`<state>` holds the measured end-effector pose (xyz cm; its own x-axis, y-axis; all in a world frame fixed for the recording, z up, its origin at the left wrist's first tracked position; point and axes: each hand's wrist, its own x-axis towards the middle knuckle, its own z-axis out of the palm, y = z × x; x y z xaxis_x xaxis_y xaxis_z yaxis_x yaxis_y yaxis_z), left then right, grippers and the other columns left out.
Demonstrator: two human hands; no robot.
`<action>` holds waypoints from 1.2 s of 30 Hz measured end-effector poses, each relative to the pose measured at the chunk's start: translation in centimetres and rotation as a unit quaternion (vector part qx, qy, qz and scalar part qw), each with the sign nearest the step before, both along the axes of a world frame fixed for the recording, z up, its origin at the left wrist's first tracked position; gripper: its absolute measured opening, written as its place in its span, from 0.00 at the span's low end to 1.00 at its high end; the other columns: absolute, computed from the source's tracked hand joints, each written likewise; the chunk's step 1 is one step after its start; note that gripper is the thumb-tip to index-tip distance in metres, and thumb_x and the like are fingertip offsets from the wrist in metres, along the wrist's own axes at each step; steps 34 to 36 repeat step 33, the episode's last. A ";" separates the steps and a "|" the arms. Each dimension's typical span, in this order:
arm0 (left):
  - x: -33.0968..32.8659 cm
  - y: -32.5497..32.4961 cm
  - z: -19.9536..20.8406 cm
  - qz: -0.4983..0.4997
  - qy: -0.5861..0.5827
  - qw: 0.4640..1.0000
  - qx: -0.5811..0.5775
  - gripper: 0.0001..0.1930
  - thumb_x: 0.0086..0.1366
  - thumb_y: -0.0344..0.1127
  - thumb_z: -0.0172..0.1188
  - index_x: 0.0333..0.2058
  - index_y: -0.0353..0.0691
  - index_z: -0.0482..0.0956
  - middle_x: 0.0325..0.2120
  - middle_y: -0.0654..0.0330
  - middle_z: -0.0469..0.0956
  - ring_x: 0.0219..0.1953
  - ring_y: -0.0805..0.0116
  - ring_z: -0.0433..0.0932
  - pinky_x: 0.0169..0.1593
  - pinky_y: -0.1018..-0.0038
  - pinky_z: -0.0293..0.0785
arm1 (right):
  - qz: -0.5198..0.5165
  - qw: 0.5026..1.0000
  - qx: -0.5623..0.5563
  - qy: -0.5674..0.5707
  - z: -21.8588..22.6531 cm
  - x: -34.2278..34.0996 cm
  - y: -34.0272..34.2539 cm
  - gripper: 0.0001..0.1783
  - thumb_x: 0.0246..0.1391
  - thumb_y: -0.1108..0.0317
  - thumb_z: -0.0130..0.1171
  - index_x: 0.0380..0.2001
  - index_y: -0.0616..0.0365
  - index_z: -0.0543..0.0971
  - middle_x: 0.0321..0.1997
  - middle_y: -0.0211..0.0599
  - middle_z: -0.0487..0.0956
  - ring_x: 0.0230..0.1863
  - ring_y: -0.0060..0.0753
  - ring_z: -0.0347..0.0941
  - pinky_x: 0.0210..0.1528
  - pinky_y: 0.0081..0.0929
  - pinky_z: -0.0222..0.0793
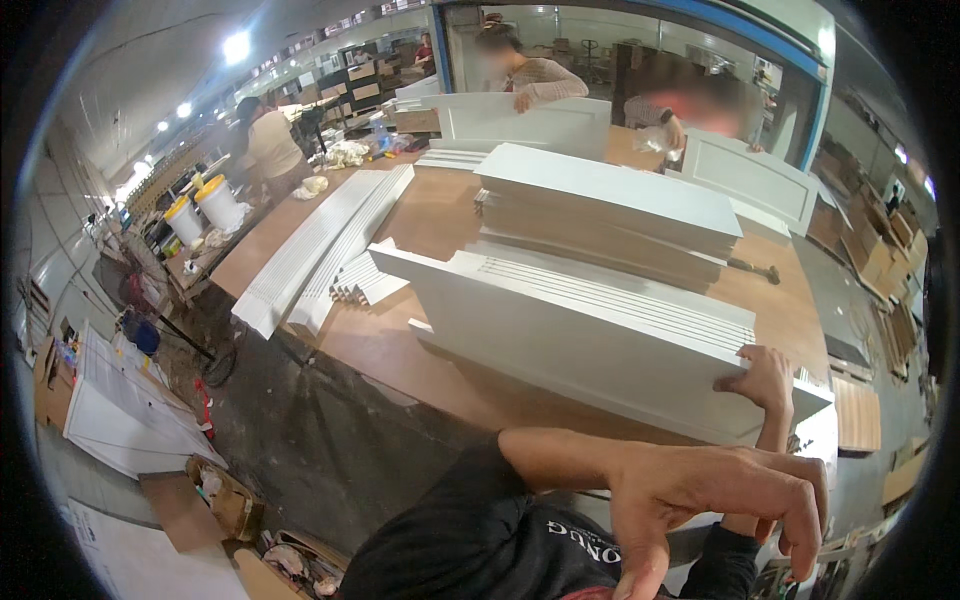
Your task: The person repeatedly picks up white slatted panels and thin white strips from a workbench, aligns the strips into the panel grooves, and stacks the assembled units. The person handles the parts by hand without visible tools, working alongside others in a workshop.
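Observation:
A long white panel (560, 350) stands on its edge along the near side of the table. My right hand (765, 383) grips its top edge close to the right end, thumb on the near face and fingers over the far side. Close to the camera, my left hand (725, 490) is raised across my body, its fingers bent and apart from the thumb, with nothing seen in it. Right behind the panel, several white panels (600, 290) with grooved edges stand packed together. Beyond them lies a stack of flat white boards (610, 195).
Long white strips (310, 240) lie in piles on the left of the brown table (360, 345). A dark tool (755, 270) rests near the right edge. Across the table, two people handle white panels (525, 125). White buckets (217, 202) stand at left, cardboard (225, 500) on the floor.

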<state>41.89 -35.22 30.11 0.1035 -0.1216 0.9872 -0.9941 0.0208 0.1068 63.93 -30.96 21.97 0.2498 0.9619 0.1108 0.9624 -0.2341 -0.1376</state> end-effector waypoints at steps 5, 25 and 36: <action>0.9 -0.3 0.3 -0.016 -0.064 0.998 -0.008 0.49 0.48 0.77 0.51 0.46 0.29 0.74 0.39 0.57 0.74 0.32 0.74 0.69 0.29 0.80 0.61 | -0.015 1.000 -0.016 0.005 0.2 0.4 -0.4 0.34 0.21 0.48 0.76 0.36 0.52 0.83 0.37 0.41 0.82 0.42 0.44 0.77 0.48 0.37 0.69; -2.5 5.7 0.3 0.195 0.167 0.964 0.064 0.51 0.38 0.77 0.60 0.48 0.34 0.71 0.45 0.53 0.71 0.50 0.61 0.68 0.50 0.67 0.63 | -0.036 0.999 -0.007 -0.016 -0.7 1.0 -0.6 0.32 0.21 0.45 0.74 0.34 0.48 0.84 0.33 0.41 0.82 0.37 0.41 0.78 0.45 0.36 0.71; -7.3 17.4 -7.7 0.589 0.683 0.266 0.340 0.46 0.51 0.70 0.57 0.59 0.41 0.63 0.44 0.42 0.75 0.51 0.52 0.73 0.57 0.58 0.64 | 0.055 0.997 -0.045 0.020 -0.2 1.6 -0.3 0.30 0.24 0.41 0.72 0.33 0.47 0.85 0.32 0.41 0.82 0.36 0.38 0.79 0.49 0.36 0.69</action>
